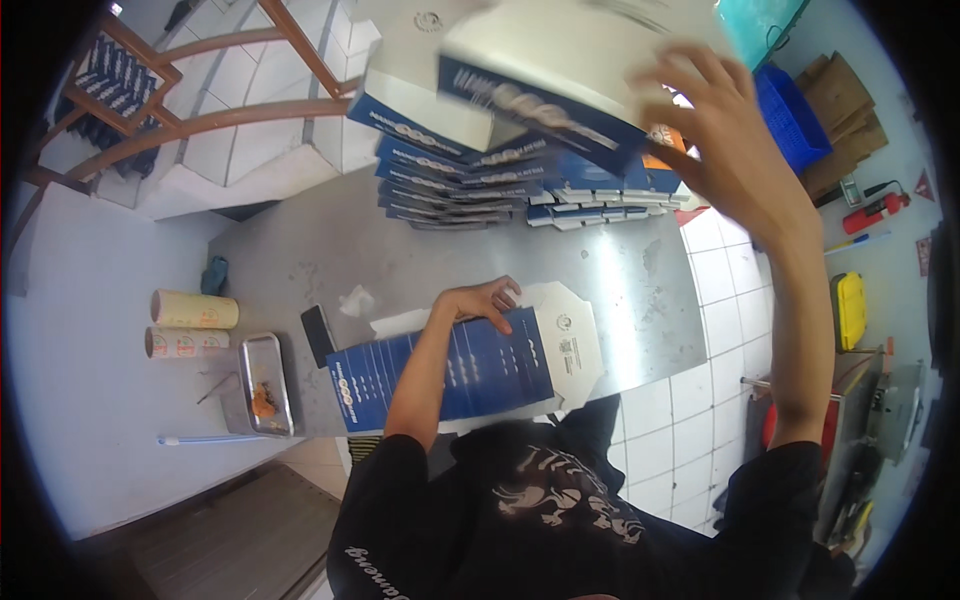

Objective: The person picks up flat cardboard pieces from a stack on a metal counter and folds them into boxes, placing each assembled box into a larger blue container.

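Fingers of the right hand grip a folded box above the far-edge stack; the left hand, fingers loosely curled, rests on flat blanks still unfolded at the near edge.

At the centre we see a flat carton blank in deep blue with thin pale lines of print and white flaps, lying on a dull grey metal table beside a small black block and a white crumpled scrap. Toward twelve o'clock the stacked boxes repeat that blue with white lids and white lettering bands, one box blurred blue and white, with an orange patch among them. At nine o'clock lie cream paper rolls with red-orange marks and a silver tray holding an orange smear; at three o'clock we note a yellow case, a red extinguisher and a blue crate.
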A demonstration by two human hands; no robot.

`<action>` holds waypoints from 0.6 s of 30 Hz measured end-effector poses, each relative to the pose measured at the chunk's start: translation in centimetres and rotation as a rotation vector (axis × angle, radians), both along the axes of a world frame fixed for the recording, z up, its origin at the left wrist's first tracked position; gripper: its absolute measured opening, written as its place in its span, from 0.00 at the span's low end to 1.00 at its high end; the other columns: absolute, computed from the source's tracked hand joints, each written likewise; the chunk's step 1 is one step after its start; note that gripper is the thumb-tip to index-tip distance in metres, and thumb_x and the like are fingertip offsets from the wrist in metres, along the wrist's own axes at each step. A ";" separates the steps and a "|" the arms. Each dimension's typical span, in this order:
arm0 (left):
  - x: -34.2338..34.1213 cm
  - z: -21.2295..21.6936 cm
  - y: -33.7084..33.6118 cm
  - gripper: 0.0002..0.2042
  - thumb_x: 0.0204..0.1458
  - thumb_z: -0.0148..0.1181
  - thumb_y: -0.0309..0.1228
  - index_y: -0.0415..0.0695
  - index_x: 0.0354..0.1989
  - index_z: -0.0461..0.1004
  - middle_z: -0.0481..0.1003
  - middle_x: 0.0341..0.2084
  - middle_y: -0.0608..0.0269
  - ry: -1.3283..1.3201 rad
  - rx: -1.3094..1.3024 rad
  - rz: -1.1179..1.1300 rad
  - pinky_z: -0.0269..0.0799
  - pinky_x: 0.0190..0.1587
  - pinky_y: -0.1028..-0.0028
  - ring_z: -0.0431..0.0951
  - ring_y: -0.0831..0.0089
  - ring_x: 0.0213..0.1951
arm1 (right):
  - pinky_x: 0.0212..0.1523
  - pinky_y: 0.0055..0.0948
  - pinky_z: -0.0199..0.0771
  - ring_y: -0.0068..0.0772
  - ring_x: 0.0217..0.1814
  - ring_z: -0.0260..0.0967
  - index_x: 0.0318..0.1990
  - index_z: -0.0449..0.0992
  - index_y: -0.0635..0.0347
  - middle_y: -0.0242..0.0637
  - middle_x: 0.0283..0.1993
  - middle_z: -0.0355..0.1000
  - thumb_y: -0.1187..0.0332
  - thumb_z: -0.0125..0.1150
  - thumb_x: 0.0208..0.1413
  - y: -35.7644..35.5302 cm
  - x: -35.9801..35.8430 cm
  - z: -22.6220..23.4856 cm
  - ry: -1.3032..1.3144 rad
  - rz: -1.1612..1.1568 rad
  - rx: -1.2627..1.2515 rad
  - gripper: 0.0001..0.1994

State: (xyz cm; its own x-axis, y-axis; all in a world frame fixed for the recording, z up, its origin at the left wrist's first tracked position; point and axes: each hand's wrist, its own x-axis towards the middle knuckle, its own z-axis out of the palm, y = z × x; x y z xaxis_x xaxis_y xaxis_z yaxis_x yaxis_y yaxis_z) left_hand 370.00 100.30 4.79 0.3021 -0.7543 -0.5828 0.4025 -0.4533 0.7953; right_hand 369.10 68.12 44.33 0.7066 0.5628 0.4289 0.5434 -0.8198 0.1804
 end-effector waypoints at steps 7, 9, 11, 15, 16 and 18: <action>0.5 2.6 -4.0 0.48 0.31 0.86 0.28 0.54 0.67 0.68 0.67 0.65 0.50 -0.095 -0.078 -0.178 0.61 0.72 0.54 0.65 0.51 0.69 | 0.41 0.40 0.77 0.52 0.44 0.77 0.41 0.82 0.61 0.46 0.41 0.79 0.88 0.62 0.43 -5.5 -16.4 -22.1 0.551 0.004 0.750 0.17; 0.8 3.0 -4.6 0.45 0.31 0.86 0.29 0.53 0.64 0.71 0.68 0.64 0.54 -0.122 -0.058 -0.282 0.60 0.72 0.54 0.65 0.51 0.69 | 0.43 0.37 0.78 0.49 0.47 0.78 0.43 0.83 0.61 0.46 0.43 0.79 0.89 0.62 0.45 -3.1 -19.7 -30.3 0.717 -0.091 0.858 0.18; 1.0 1.6 -4.1 0.43 0.30 0.86 0.32 0.52 0.62 0.72 0.68 0.64 0.56 -0.002 -0.033 -0.274 0.60 0.72 0.55 0.65 0.51 0.69 | 0.47 0.39 0.80 0.50 0.46 0.78 0.47 0.83 0.61 0.46 0.43 0.80 0.87 0.63 0.48 -0.2 -21.3 -34.2 0.800 -0.088 0.926 0.18; 1.5 1.9 -3.9 0.40 0.29 0.87 0.35 0.51 0.57 0.73 0.70 0.62 0.57 -0.087 0.037 -0.305 0.62 0.70 0.55 0.64 0.51 0.70 | 0.48 0.38 0.79 0.51 0.46 0.78 0.49 0.82 0.63 0.48 0.43 0.80 0.84 0.63 0.54 2.8 -23.6 -38.3 1.088 -0.126 1.045 0.15; 1.7 1.8 -3.9 0.40 0.29 0.87 0.35 0.51 0.57 0.73 0.68 0.63 0.54 -0.116 0.046 -0.303 0.66 0.67 0.54 0.65 0.49 0.69 | 0.48 0.38 0.79 0.51 0.46 0.79 0.50 0.82 0.63 0.49 0.44 0.80 0.84 0.63 0.55 3.0 -23.6 -38.6 1.159 -0.120 1.082 0.15; 1.9 1.6 -3.9 0.41 0.28 0.88 0.34 0.52 0.56 0.73 0.65 0.63 0.48 -0.171 0.062 -0.298 0.75 0.61 0.52 0.67 0.46 0.67 | 0.49 0.38 0.79 0.50 0.47 0.79 0.51 0.81 0.63 0.50 0.44 0.80 0.84 0.62 0.56 3.7 -24.9 -38.6 1.265 -0.086 1.163 0.16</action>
State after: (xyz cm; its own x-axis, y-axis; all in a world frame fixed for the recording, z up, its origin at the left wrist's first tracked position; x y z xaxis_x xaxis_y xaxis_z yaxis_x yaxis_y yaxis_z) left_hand 371.86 96.41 6.35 0.1711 -0.7888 -0.5904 0.1083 -0.5806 0.8070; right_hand 344.19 71.85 5.73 0.9101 0.3294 -0.2513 -0.1801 -0.2317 -0.9560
